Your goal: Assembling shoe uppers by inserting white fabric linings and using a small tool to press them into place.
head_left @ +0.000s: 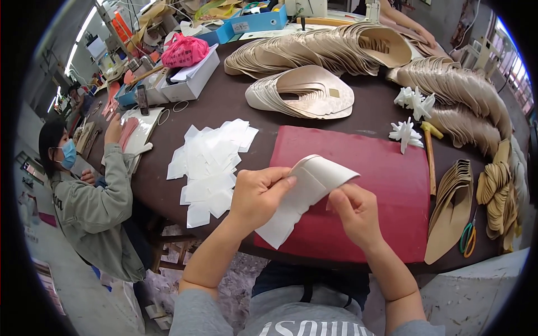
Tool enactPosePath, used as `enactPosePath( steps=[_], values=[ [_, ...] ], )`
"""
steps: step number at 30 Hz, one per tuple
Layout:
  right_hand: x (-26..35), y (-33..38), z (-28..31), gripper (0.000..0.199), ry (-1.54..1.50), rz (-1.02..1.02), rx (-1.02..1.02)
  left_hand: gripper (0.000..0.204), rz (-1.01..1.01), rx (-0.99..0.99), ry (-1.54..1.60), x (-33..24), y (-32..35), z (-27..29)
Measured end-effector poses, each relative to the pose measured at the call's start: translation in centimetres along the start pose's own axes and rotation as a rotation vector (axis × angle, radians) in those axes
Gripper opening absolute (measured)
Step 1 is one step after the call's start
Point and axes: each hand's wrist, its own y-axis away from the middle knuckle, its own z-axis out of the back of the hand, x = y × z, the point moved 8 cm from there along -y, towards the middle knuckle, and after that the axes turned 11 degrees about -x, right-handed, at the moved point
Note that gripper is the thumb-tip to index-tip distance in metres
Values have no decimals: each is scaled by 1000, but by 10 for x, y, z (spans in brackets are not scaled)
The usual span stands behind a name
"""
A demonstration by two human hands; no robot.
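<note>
Both my hands are raised over a dark red mat (pixel 386 185) on the table. Between them is a curved white piece of sheet material (pixel 315 180), perhaps a shoe upper, bent over at the top with a pointed lower end. My left hand (pixel 259 195) is closed on its left edge, thumb on top. At the right corner my right hand (pixel 357 213) is pinched on the same piece; the fingertips are partly hidden. Left of the mat lies a loose pile of white patches (pixel 207 165). Beyond the mat sits a stack of beige shoe uppers (pixel 302 92).
Long rows of nested uppers (pixel 314 50) line the back and right. White spiky clusters (pixel 406 134), a hammer (pixel 430 157), tan uppers (pixel 453 201) and scissors (pixel 467 239) lie at right. A masked co-worker (pixel 92 196) sits left; another person's arm (pixel 412 25) reaches in at the back.
</note>
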Motion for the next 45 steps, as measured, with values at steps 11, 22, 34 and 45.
enactPosePath(
  steps=[11, 22, 34, 45],
  values=[
    [-10, -28, 32, 14, -655, -261, -128, 40, 404, 943, 734, 9, 109, -76],
    [-3, -3, 66, 13, -69, -162, -112, 31, 413, 178, 1324, 46, 29, -114],
    [-21, 8, 57, 16, -219, -267, -67, 31, 366, 164, 1236, 57, 30, -127],
    [-25, 5, 57, 18, -167, -385, -62, 31, 317, 40, 1046, 53, 36, -118]
  ],
)
